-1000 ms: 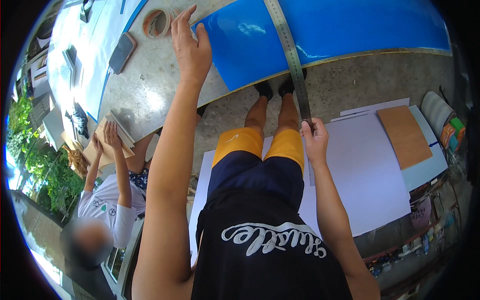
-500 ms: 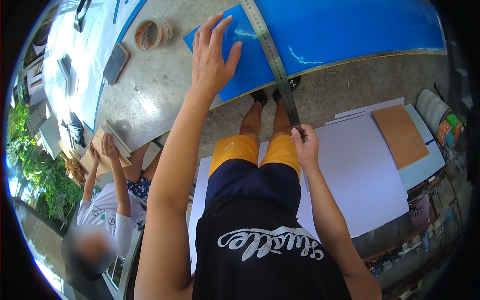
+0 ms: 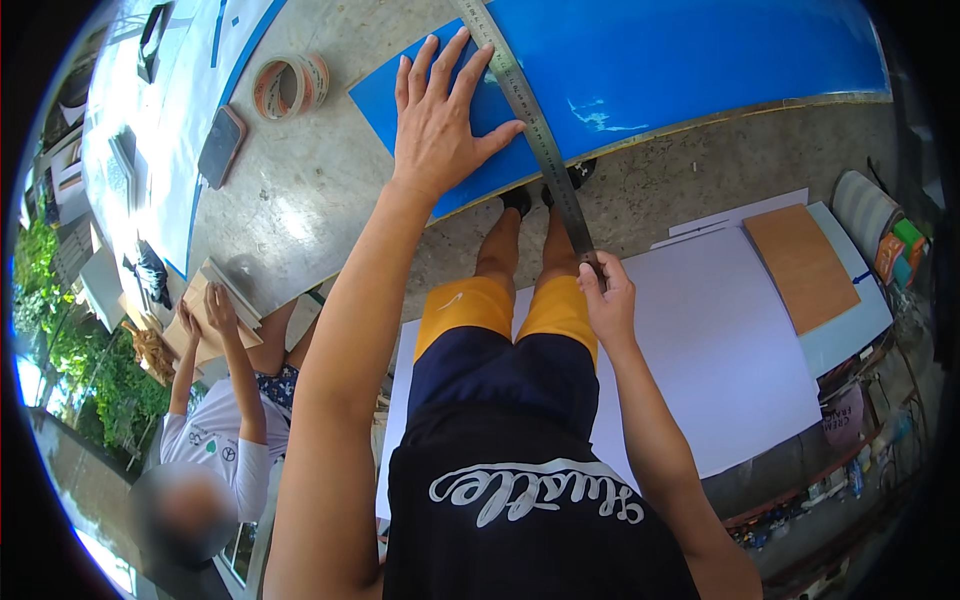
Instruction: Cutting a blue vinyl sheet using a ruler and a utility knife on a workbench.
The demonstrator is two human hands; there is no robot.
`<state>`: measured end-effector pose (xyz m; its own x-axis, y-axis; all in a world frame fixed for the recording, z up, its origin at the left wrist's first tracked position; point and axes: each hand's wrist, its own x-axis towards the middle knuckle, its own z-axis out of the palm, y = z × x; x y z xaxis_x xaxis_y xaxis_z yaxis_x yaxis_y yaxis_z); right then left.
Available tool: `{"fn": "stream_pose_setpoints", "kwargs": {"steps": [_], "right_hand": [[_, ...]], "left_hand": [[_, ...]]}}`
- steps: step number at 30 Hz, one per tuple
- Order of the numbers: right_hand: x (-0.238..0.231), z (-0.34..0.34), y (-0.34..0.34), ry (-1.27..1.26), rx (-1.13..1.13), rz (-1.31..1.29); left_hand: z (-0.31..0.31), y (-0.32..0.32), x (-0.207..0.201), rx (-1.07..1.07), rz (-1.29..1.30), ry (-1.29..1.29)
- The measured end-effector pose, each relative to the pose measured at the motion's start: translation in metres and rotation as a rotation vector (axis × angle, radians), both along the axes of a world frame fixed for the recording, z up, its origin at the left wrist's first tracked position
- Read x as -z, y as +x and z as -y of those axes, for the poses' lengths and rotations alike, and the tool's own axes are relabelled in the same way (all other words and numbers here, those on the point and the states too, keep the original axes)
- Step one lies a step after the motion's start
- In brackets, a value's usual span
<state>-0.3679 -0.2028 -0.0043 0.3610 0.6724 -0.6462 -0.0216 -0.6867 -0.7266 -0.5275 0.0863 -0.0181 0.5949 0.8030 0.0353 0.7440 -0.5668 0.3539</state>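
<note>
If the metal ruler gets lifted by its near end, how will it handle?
The metal ruler looks long and thin: probably stiff, with slight springy flex. With the right hand at one end, the far end may swing or dip. The blue sheet beneath looks glossy, so it might slide easily.

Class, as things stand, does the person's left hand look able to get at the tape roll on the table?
Probably yes. The left hand, spread on the blue sheet, seems to grip nothing, and only the sheet's corner and grey tabletop appear to lie between it and the tape roll.
</note>
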Motion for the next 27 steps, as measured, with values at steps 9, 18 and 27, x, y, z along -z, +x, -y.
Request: {"fn": "stream_pose_setpoints", "kwargs": {"steps": [9,18,27], "right_hand": [[-0.011,0.003,-0.012,0.030,-0.110,0.034],[-0.001,0.003,-0.016,0.032,-0.099,0.026],[0.000,0.008,-0.010,0.064,-0.063,0.071]], "left_hand": [[-0.003,-0.009,0.013,-0.120,0.313,-0.021],[-0.002,-0.007,0.013,-0.122,0.289,0.037],[-0.002,-0.002,0.010,-0.098,0.265,0.017]]}}
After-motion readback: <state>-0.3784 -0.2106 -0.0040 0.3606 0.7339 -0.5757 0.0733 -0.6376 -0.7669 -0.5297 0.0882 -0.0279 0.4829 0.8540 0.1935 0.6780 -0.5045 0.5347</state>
